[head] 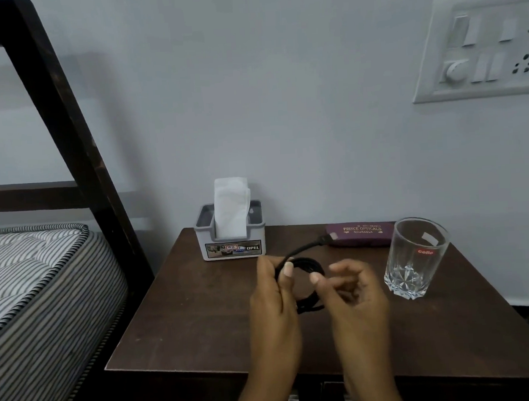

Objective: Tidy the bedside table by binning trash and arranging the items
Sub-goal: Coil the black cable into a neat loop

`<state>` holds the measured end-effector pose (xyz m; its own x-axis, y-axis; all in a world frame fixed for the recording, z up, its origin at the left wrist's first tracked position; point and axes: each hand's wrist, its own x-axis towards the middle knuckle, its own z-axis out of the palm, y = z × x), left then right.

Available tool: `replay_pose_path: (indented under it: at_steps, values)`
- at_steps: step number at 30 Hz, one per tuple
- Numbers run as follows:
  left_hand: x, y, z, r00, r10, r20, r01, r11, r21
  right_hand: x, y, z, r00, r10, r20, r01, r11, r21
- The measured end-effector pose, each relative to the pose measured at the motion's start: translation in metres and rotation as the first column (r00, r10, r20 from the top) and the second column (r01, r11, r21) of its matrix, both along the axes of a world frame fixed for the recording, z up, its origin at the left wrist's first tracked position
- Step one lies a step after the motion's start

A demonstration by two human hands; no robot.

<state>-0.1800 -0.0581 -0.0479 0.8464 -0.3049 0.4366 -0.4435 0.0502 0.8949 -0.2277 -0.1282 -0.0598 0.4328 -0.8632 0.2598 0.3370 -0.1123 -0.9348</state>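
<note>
A coiled black cable [304,267] hangs just above the middle of the dark wooden bedside table [202,312]. My left hand [274,305] pinches the coil's left side between thumb and fingers. My right hand [352,294] grips the coil's right side with its thumb, the other fingers curled and blurred. The cable's plug end [329,237] sticks out toward the back. A grey tissue holder [231,233] with a white tissue stands at the back left of the table. A maroon spectacle case [359,234] lies at the back right, and a clear empty glass [415,257] stands at the right.
A bed with a striped mattress [29,276] and a dark wooden frame [77,143] is close on the left. A white switch and socket panel [480,47] is mounted on the wall above the right side. The table's front edge runs near my wrists.
</note>
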Motion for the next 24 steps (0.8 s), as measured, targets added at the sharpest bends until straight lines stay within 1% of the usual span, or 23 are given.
replay_pose_path:
  at_steps: [1, 2, 4, 6, 7, 8, 9, 10, 11, 12, 14, 15, 16, 19, 22, 24]
  values:
    - [-0.001, -0.001, -0.001, 0.999, -0.043, -0.015, 0.043, 0.999, -0.005, -0.002, -0.005, -0.001, 0.998, 0.056, 0.029, -0.059, 0.992, 0.111]
    - [-0.002, -0.001, -0.002, 0.997, -0.074, -0.020, 0.074, 0.997, -0.014, -0.003, -0.010, -0.003, 0.994, 0.108, 0.018, -0.109, 0.982, 0.152]
    - [-0.005, -0.002, -0.001, 0.994, -0.111, -0.022, 0.111, 0.993, -0.030, -0.005, -0.016, -0.006, 0.969, 0.243, -0.048, -0.235, 0.963, 0.133]
    - [-0.007, -0.001, 0.001, 0.985, -0.167, -0.036, 0.165, 0.985, -0.040, -0.005, -0.015, -0.005, 0.919, 0.394, -0.015, -0.391, 0.914, 0.107]
    - [-0.009, 0.000, 0.001, 0.978, -0.203, -0.047, 0.201, 0.979, -0.041, -0.006, -0.014, -0.004, 0.905, 0.426, 0.004, -0.425, 0.901, 0.083]
    - [-0.009, -0.001, 0.001, 0.971, -0.232, -0.062, 0.230, 0.972, -0.041, -0.006, -0.015, -0.004, 0.907, 0.421, 0.014, -0.421, 0.904, 0.068]
    - [-0.008, -0.001, 0.000, 0.965, -0.248, -0.082, 0.245, 0.968, -0.043, -0.007, -0.015, -0.003, 0.906, 0.420, 0.046, -0.423, 0.902, 0.087]
    - [-0.007, -0.002, -0.002, 0.962, -0.253, -0.101, 0.249, 0.967, -0.050, -0.008, -0.014, -0.003, 0.889, 0.448, 0.096, -0.458, 0.878, 0.140]
    - [-0.006, -0.002, -0.003, 0.960, -0.252, -0.119, 0.246, 0.967, -0.059, -0.008, -0.014, -0.003, 0.861, 0.481, 0.166, -0.508, 0.833, 0.218]
    - [-0.004, -0.003, -0.006, 0.962, -0.241, -0.130, 0.235, 0.970, -0.060, -0.008, -0.014, -0.004, 0.829, 0.500, 0.250, -0.558, 0.767, 0.317]
    - [-0.003, -0.003, -0.007, 0.965, -0.228, -0.132, 0.223, 0.974, -0.050, -0.009, -0.015, -0.004, 0.800, 0.464, 0.381, -0.601, 0.620, 0.504]
    - [-0.003, -0.002, -0.008, 0.964, -0.232, -0.130, 0.229, 0.973, -0.040, -0.010, -0.016, -0.003, 0.800, 0.440, 0.409, -0.600, 0.572, 0.559]
    - [-0.002, -0.002, -0.009, 0.961, -0.244, -0.129, 0.242, 0.970, -0.029, -0.010, -0.016, -0.001, 0.807, 0.421, 0.413, -0.590, 0.549, 0.592]
    - [0.000, -0.001, -0.012, 0.945, -0.297, -0.135, 0.301, 0.954, 0.008, -0.009, -0.014, 0.004, 0.832, 0.372, 0.412, -0.555, 0.570, 0.606]
    - [0.003, 0.000, -0.015, 0.938, -0.316, -0.142, 0.323, 0.946, 0.033, -0.008, -0.016, 0.003, 0.856, 0.345, 0.386, -0.517, 0.585, 0.625]
    - [0.002, 0.001, -0.016, 0.933, -0.328, -0.147, 0.335, 0.942, 0.025, -0.008, -0.023, 0.000, 0.883, 0.304, 0.357, -0.468, 0.617, 0.632]
